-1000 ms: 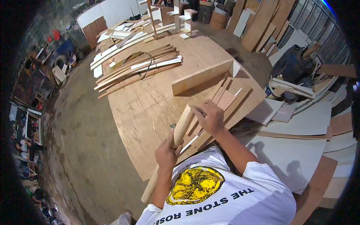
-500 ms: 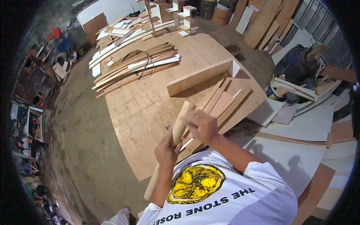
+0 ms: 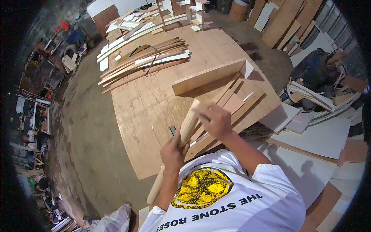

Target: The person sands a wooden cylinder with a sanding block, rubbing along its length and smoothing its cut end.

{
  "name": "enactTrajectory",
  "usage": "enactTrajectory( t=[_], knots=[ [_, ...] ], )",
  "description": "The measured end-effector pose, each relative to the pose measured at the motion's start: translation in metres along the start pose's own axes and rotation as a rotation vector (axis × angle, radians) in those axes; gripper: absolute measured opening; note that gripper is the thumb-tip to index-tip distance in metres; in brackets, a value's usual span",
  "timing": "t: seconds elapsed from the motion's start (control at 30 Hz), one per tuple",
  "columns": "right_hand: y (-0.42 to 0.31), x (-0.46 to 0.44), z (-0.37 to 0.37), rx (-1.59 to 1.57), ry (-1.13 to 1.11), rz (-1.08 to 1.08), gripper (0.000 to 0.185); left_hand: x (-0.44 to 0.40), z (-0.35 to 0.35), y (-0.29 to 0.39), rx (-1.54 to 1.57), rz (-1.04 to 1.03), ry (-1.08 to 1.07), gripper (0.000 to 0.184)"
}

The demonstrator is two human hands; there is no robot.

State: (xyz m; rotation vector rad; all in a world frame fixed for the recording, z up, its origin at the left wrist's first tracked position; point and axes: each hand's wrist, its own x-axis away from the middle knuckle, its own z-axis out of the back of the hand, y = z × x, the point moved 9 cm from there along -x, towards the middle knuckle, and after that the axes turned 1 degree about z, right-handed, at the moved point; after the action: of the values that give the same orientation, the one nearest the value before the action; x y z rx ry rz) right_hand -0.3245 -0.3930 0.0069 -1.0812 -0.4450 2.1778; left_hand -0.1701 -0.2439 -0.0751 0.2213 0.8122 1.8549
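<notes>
A thick, round, pale wooden pole slants up from beside my body over the near edge of the plywood tabletop. My left hand is wrapped around its middle. Close to the pole's upper end is my right hand, its fingers curled and slightly blurred. Whatever those fingers hold, if anything, is too small to make out. A small dark object shows just past my left fingers; part of it is hidden. Flat wooden strips lie under and beyond my right hand.
An upright board with a white end piece stands on the tabletop. Farther left lies a bundle of narrow strips with a dark strap. White offcuts pile up at the far end. Large panels lean or lie on the right.
The view has shifted slightly, so the tabletop sits a little differently in it. My right hand stays by the pole's upper end, its fingers less blurred; my left keeps its grip.
</notes>
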Motion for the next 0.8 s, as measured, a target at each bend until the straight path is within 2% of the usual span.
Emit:
enactTrajectory(
  t=[0.07, 0.2, 0.3, 0.33, 0.43, 0.53, 0.63, 0.67, 0.77, 0.8],
  knots=[
    [0.008, -0.014, 0.019, -0.014, 0.090, -0.057, 0.023, -0.005, -0.004, 0.009, -0.003, 0.001, -0.001, 0.084],
    [-0.007, 0.010, 0.003, -0.093, -0.108, 0.091, 0.022, -0.011, -0.021, 0.019, 0.027, 0.014, -0.012, 0.082],
    [0.025, 0.006, 0.011, -0.090, -0.078, 0.024, 0.022, -0.009, -0.031, 0.032, -0.003, 0.001, -0.011, 0.083],
    [0.030, -0.006, 0.029, -0.037, 0.009, 0.032, 0.019, -0.012, -0.032, 0.039, -0.026, -0.013, -0.002, 0.083],
    [0.061, -0.011, 0.048, 0.035, 0.069, -0.191, 0.015, -0.019, -0.043, 0.058, -0.040, -0.032, 0.006, 0.085],
    [0.044, 0.014, 0.029, -0.125, -0.104, 0.062, 0.014, -0.026, -0.057, 0.064, -0.011, -0.007, 0.026, 0.087],
    [0.070, 0.008, 0.037, -0.076, -0.073, 0.059, 0.016, -0.031, -0.070, 0.071, -0.065, 0.013, -0.005, 0.087],
    [0.086, 0.000, 0.048, -0.015, 0.080, 0.064, 0.015, -0.032, -0.072, 0.075, -0.083, 0.016, 0.001, 0.086],
    [0.107, -0.025, 0.074, 0.021, 0.192, -0.060, 0.017, -0.035, -0.079, 0.084, -0.098, 0.035, 0.016, 0.086],
    [0.102, -0.023, 0.072, 0.061, 0.162, -0.012, 0.018, -0.035, -0.083, 0.083, -0.073, 0.042, 0.021, 0.086]
  ],
)
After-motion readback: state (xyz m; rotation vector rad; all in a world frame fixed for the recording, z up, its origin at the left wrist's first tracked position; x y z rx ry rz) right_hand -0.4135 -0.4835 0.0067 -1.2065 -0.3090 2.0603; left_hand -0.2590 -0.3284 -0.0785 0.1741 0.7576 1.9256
